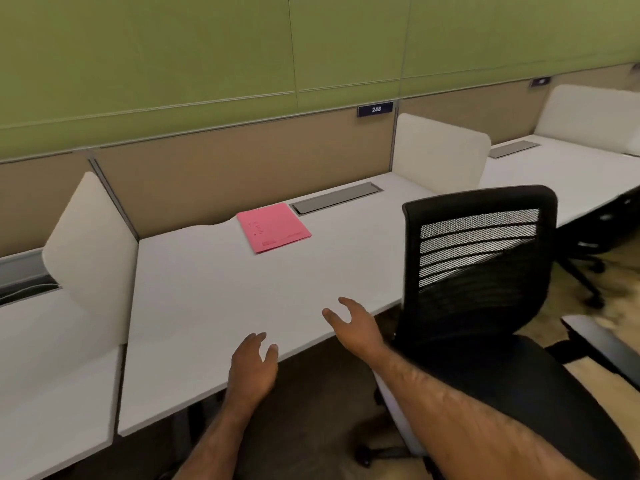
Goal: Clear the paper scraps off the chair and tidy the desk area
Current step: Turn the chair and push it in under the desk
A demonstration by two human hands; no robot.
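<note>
A black mesh-backed office chair [481, 268] stands at the right of a white desk [214, 299], its seat [519, 382] partly hidden behind my right forearm. No paper scraps show on the visible part of the seat. A pink folder [273, 226] lies flat near the back of the desk. My left hand [254, 368] hovers over the desk's front edge, fingers relaxed and holding nothing. My right hand [353, 327] hovers near the front edge too, just left of the chair, fingers loosely spread and holding nothing.
Cream dividers [91, 258] [440, 154] bound the desk on both sides. A grey cable flap [336, 197] sits at the back by a tan partition with a "248" label [375, 109]. Another desk and a second dark chair [595, 244] stand at the right.
</note>
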